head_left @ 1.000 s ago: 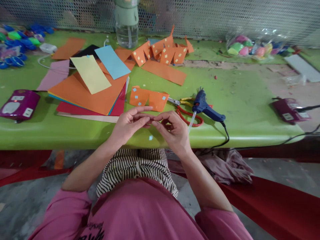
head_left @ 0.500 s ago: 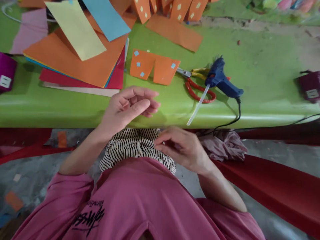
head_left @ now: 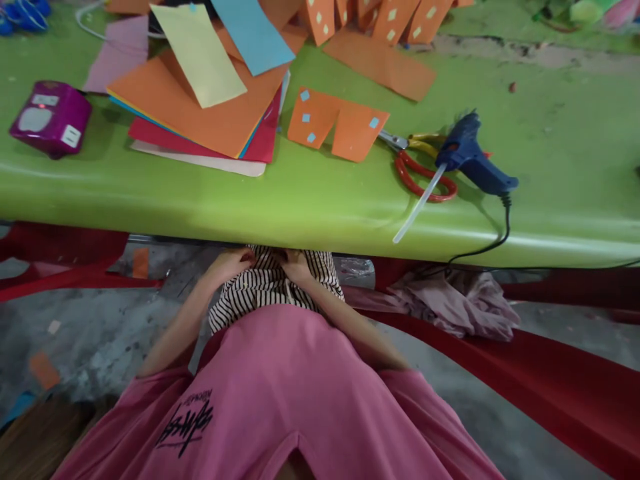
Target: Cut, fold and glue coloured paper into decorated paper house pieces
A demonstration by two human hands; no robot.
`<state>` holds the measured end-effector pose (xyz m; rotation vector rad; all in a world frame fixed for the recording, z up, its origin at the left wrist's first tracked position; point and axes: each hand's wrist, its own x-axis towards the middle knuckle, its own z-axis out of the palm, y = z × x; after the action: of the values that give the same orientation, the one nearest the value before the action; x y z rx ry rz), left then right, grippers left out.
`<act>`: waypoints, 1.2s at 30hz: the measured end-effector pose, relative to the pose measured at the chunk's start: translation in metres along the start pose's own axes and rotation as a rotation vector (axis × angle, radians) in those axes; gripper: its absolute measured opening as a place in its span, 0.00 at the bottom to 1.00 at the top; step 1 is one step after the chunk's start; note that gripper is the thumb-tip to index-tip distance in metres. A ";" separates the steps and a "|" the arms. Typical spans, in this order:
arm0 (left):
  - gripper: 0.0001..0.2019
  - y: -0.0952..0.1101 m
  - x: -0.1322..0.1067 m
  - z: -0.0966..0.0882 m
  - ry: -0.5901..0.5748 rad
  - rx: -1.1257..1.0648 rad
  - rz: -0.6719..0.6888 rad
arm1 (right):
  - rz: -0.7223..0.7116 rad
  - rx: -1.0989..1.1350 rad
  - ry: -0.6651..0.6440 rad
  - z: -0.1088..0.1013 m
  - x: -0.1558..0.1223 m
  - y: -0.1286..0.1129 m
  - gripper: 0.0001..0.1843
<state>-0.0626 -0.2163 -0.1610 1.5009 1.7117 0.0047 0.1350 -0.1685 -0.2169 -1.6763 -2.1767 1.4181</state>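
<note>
My left hand (head_left: 232, 263) rests on the striped trousers (head_left: 265, 287) in my lap, just below the table's near edge. Beside it, my right hand (head_left: 296, 265) lies on the same cloth. The fingers of both are mostly hidden by the table edge and the fabric. On the tabletop above them is an orange paper piece (head_left: 356, 133) with a notch and small blue squares. To its right lie red-and-yellow-handled scissors (head_left: 407, 175), partly under a blue glue gun (head_left: 477, 160) with a clear glue stick (head_left: 420, 203) poking out.
A stack of coloured paper (head_left: 195, 127) lies left on the green table (head_left: 250, 207), with yellow and blue strips on top. A purple box-shaped device (head_left: 53, 120) stands farther left. Spotted orange paper pieces (head_left: 390, 20) are at the back. The black cord (head_left: 480, 250) runs over the front edge.
Both hands have dropped from around the table edge down to my lap. The view has shifted left, bringing the purple device fully into sight. Paper, scissors and glue gun stay in place.
</note>
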 end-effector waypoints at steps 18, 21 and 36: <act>0.16 0.050 -0.056 -0.018 0.142 -0.461 0.235 | -0.156 0.230 0.132 -0.050 -0.082 -0.056 0.09; 0.16 0.088 -0.072 -0.048 0.104 -0.739 0.421 | -0.495 0.227 0.372 -0.097 -0.117 -0.084 0.06; 0.14 0.174 -0.019 -0.147 -0.059 -0.861 0.622 | -0.851 -0.268 0.735 -0.233 -0.094 -0.139 0.09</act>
<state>-0.0066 -0.1086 0.0330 1.2528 0.9136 0.8933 0.1954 -0.0973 0.0549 -0.8503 -2.1868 0.2465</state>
